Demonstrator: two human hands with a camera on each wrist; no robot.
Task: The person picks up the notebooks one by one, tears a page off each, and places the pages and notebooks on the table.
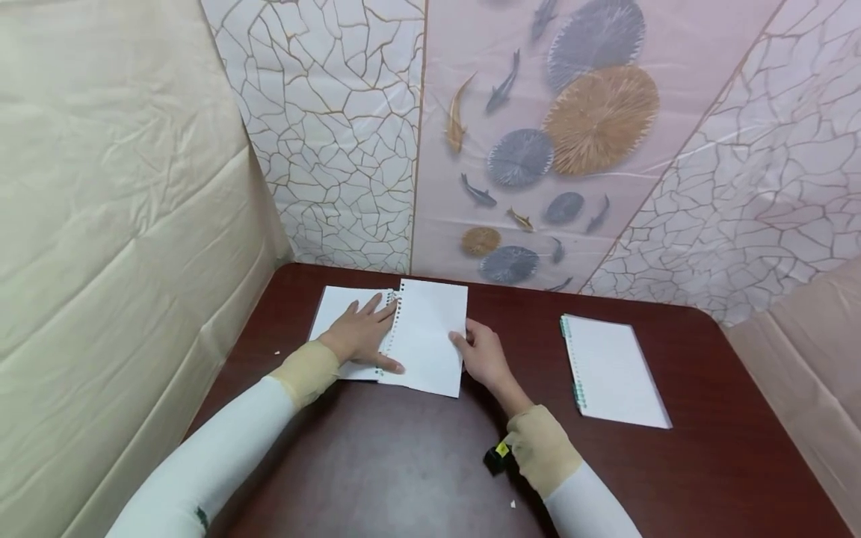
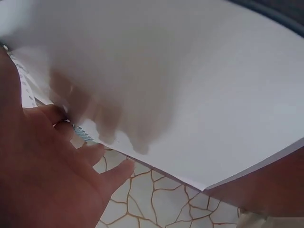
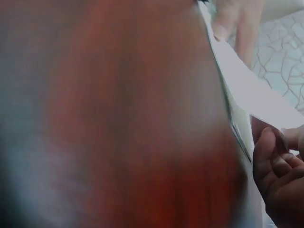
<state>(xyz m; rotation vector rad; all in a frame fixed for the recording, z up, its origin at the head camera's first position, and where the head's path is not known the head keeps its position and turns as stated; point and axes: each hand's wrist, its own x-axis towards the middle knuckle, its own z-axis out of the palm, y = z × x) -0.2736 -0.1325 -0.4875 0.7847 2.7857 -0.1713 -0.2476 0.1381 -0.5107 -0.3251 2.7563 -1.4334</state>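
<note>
A white loose-leaf notebook (image 1: 339, 305) lies open near the far edge of the table. Over its right side is a white sheet (image 1: 430, 317) with a row of punched holes down its left edge, beside the ring binding. My left hand (image 1: 361, 334) rests with fingers spread across the left page and the binding, its thumb on the sheet's holed edge. At the sheet's right edge my right hand (image 1: 486, 355) pinches the paper between thumb and fingers. In the right wrist view, the pinched sheet (image 3: 256, 92) is lifted at that edge, away from what lies beneath.
Another pad of white paper (image 1: 615, 370) with green binding rings lies to the right on the dark red table (image 1: 377, 463). A small black object with a yellow mark (image 1: 496, 457) is by my right cuff. Small white scraps lie about; patterned cloth hangs behind.
</note>
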